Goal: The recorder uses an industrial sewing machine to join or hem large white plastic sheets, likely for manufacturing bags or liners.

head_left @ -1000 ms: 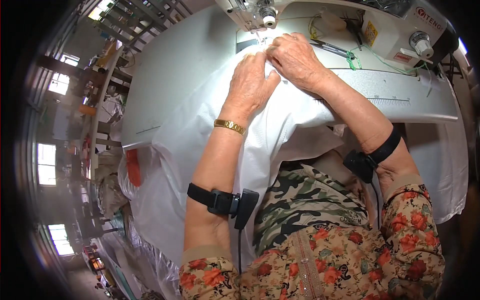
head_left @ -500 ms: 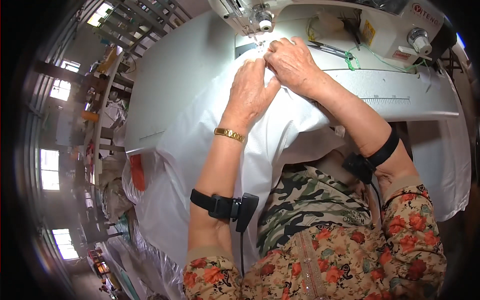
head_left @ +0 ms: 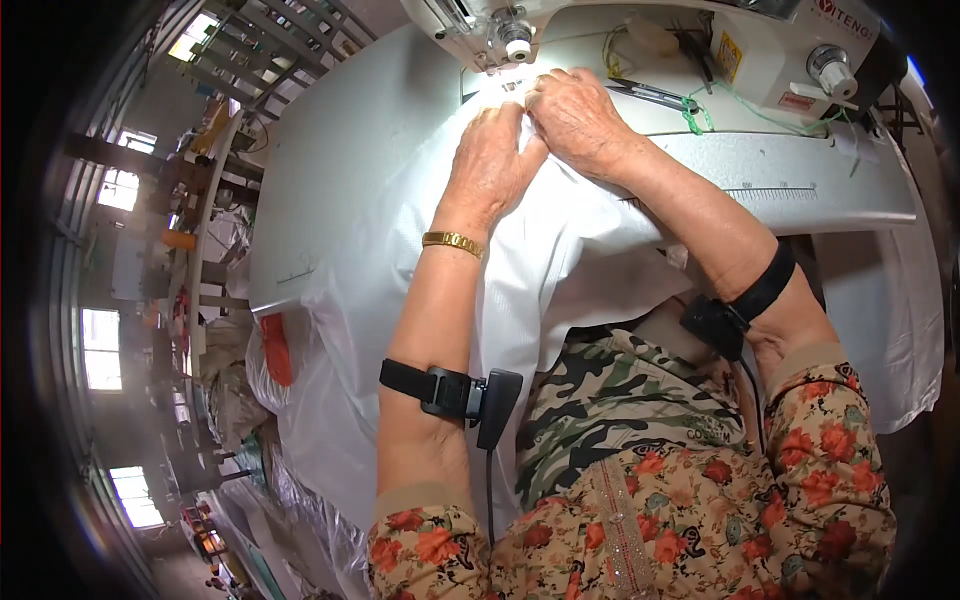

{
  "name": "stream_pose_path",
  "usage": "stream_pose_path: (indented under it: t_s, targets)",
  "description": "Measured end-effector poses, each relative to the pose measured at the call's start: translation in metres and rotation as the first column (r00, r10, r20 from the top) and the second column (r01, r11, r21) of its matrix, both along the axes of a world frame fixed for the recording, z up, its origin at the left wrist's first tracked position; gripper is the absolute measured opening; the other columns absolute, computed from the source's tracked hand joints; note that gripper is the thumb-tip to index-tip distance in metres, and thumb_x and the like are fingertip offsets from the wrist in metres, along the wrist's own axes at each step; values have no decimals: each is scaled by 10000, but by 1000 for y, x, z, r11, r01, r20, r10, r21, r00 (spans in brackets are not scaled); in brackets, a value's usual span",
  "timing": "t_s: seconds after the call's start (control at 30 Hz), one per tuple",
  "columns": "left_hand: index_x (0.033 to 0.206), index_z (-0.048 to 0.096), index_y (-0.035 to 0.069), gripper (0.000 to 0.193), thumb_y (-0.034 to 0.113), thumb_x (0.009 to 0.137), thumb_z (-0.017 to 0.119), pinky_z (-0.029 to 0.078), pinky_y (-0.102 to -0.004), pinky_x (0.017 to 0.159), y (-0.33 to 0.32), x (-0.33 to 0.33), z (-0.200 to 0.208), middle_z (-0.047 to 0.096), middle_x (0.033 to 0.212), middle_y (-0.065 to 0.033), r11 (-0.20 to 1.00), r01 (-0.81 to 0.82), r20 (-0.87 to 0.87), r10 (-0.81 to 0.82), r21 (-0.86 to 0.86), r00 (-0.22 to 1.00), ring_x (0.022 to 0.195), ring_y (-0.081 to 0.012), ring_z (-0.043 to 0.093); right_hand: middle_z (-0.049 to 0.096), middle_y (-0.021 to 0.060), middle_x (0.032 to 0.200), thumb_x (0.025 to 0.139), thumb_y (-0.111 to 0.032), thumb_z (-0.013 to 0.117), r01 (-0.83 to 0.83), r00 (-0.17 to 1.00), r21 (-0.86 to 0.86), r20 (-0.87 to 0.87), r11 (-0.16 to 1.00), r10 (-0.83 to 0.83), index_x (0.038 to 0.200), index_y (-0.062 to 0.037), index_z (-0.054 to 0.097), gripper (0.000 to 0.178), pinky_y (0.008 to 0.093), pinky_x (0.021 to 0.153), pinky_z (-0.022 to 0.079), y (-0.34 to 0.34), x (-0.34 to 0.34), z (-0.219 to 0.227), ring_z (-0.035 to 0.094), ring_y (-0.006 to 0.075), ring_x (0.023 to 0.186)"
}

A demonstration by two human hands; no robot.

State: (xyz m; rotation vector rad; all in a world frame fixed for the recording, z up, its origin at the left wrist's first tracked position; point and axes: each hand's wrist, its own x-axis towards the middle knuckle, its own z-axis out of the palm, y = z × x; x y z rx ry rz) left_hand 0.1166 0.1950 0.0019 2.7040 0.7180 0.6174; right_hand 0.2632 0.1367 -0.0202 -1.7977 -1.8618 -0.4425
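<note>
White fabric (head_left: 520, 260) runs from beneath the needle area of a sewing machine (head_left: 510, 35) down over the table's front edge and my lap. On its left part lies my left hand (head_left: 492, 155), fingers pressed together on the cloth near the presser foot, thumb pointing to the right hand. My right hand (head_left: 578, 118) is curled at the right of the foot, its fingertips pinching the same fabric. Both hands nearly touch just in front of the needle. Bright lamp glare hides the fingertips and the stitching spot.
Tweezers (head_left: 650, 95) and green thread (head_left: 692, 115) lie on the machine bed to the right, below the handwheel (head_left: 832, 72). The pale tabletop (head_left: 340, 150) spreads to the left. A red piece (head_left: 275, 350) hangs by its front left edge. Racks and piled cloth stand farther left.
The view has shifted slightly, so the machine sits a little higher and farther left. My right fingers have curled in more. Both hands stay on the white fabric.
</note>
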Motion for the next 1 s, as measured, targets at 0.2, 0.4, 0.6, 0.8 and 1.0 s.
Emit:
stream_pose_path:
  t_s: [0.2,0.4,0.6,0.8,1.0]
  targets:
    - [1082,562,-31,357,240,849,551,452,-439,867,6,2,-5,592,992,-216,999,20,25,-22,43,999,953,-377,569,665,197,919,878,-183,549,-6,869,-8,-496,1000,1,904,15,681,240,436,853,455,9,12,9,612,351,963]
    - [1085,556,-16,339,230,853,556,461,-435,842,8,2,-8,589,995,-207,996,-3,-6,3,87,1000,939,-367,572,680,223,938,876,-320,616,-92,544,187,-813,978,207,1062,30,660,399,363,825,467,22,24,4,629,279,839]
    - [890,537,-20,217,169,787,560,436,-494,815,-3,-4,-9,558,857,-214,999,26,81,-29,36,996,869,-385,536,687,204,925,886,-306,602,-81,465,221,-854,972,233,1058,29,660,381,352,809,464,26,25,-3,617,230,827]
    - [901,503,-11,202,151,784,535,428,-480,806,-17,-18,-8,519,865,-201,989,119,124,-130,93,984,857,-379,509,522,38,695,928,-290,568,-89,537,276,-796,957,280,980,58,642,359,304,682,427,22,22,0,447,118,705]
    - [856,509,-9,171,139,774,532,429,-495,788,-1,-6,-8,532,831,-214,995,70,104,-77,67,992,840,-391,518,521,76,703,939,-298,549,-76,587,180,-787,981,190,975,68,623,375,323,685,431,21,24,0,453,138,713]
